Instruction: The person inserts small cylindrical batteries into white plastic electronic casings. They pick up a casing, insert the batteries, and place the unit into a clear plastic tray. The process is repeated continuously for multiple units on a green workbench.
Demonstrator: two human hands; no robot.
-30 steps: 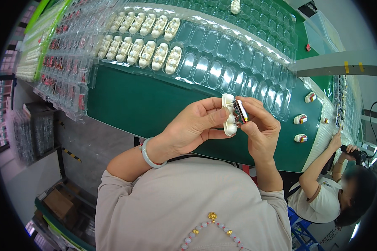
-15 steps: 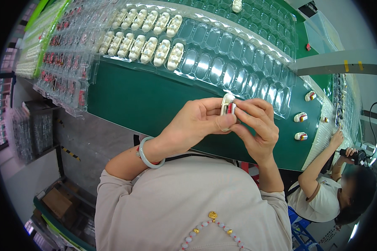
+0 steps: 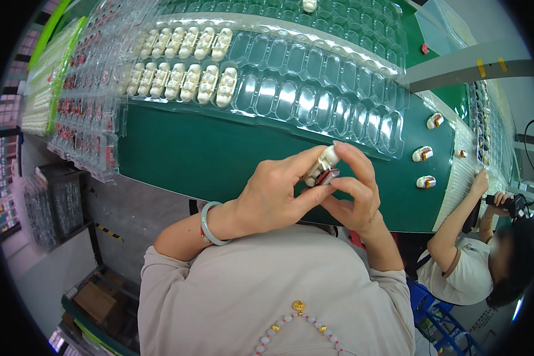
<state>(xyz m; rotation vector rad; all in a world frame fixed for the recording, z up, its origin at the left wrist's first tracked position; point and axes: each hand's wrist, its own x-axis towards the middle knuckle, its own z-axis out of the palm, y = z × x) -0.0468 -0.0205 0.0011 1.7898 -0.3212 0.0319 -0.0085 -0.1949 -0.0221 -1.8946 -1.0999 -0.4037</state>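
Over the near edge of the bench, both hands are closed on a small white oval plastic housing (image 3: 327, 157) with a dark red part that has a grey face. The piece is tilted. My left hand (image 3: 276, 191) grips its left and lower side between thumb and fingers. At its upper right end, the fingers of my right hand (image 3: 361, 188) press on it, with the thumb underneath. Fingers hide much of the piece. Just beyond lies a clear plastic tray (image 3: 314, 127) with several similar white housings (image 3: 225, 87) in its left pockets.
Stacked clear trays with red parts (image 3: 92, 101) stand at the left. Three white pieces with red and silver parts (image 3: 422, 154) lie on the green bench (image 3: 190, 148) at the right. A grey bar (image 3: 469, 71) crosses at the far right. A co-worker (image 3: 463, 267) sits at the right.
The housing has been turned and tilted between my fingers, so the red part's grey face now shows. My right fingers have shifted to its upper end. The whole view has moved slightly.
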